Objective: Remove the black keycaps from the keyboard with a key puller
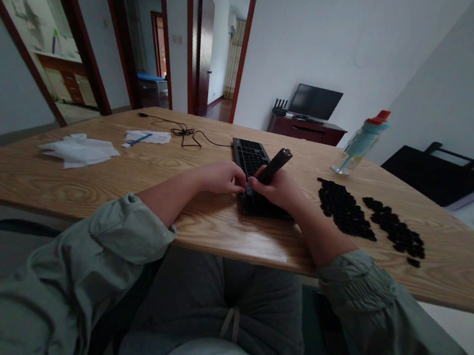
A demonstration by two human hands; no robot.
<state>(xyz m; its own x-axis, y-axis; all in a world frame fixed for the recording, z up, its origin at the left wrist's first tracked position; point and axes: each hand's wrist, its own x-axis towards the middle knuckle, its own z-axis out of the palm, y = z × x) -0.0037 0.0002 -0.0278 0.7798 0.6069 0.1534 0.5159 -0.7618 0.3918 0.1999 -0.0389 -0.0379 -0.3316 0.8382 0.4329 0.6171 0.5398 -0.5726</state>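
Observation:
A black keyboard [250, 151] lies lengthwise in front of me on the wooden table, its near part partly covered by my hands. In my right hand [277, 188] is a thick black cylindrical tool [276, 167], gripped at a slant with its upper end pointing up and away. Its lower end is hidden by my fingers over the keyboard. My left hand [224, 178] rests at the keyboard's left edge, fingertips pinched close to my right thumb. Whatever is between those fingertips is too small to make out. Right of the keyboard lie two groups of black keycaps [343, 208].
A clear bottle [357, 145] with a red and light-blue top stands behind the keycaps. White tissues [80, 151] and a blue stick-like item [139, 140] on another tissue lie at left. A black cable [188, 133] coils behind the keyboard. The table's front edge [243, 255] is close to me.

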